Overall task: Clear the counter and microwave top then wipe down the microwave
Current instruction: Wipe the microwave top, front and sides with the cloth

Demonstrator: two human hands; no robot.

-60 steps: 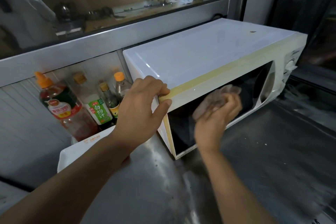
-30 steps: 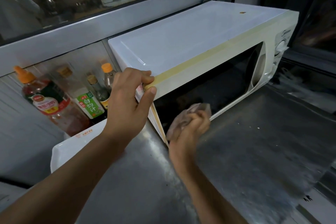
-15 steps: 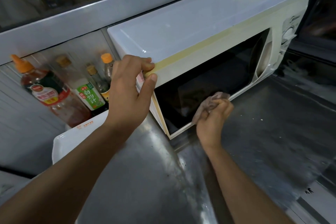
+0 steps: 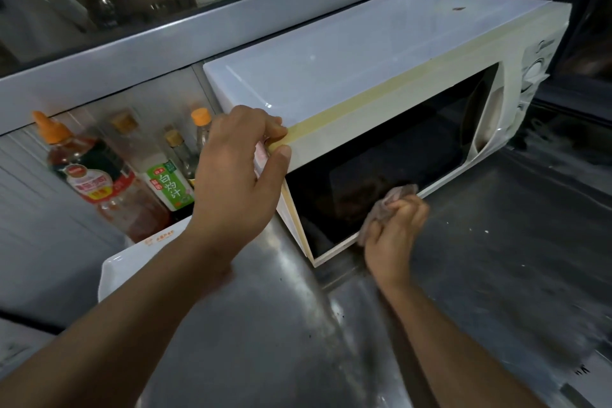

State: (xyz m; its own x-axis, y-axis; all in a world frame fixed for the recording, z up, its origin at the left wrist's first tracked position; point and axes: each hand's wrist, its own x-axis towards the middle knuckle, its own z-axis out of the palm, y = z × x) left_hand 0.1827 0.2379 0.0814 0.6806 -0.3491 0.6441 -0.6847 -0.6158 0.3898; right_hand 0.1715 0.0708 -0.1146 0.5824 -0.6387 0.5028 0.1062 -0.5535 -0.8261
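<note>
Head view: right hand [image 4: 394, 228] clenches the rag [image 4: 385, 209] at the bottom edge of the microwave [image 4: 331, 69] door, about mid-width. Two seconds back it was high on the door glass, then at the door's lower-left corner, and it now tracks rightward along the door's lower frame. Reads as the front face mostly covered; the lower strip is in progress, and the right end of the door plus the control panel [image 4: 536, 73] at the microwave's right end likely remain.

Left hand [image 4: 238, 172] grips the microwave's front-left top corner, fingers over the top, thumb on the front face; same brace as in all the earlier frames. Keeps the body from sliding under wipe pressure.

Microwave top shows nothing on it but one small brown spot near the back-right, probably worth a pass.

Edges and room: steel counter [image 4: 496, 258] in front of and right of the microwave is bare, so rightward sweep looks unobstructed. Left of the microwave, sauce bottles [image 4: 96, 182] and a white tray [image 4: 139, 258] crowd the gap; side-panel access there looks tight.
</note>
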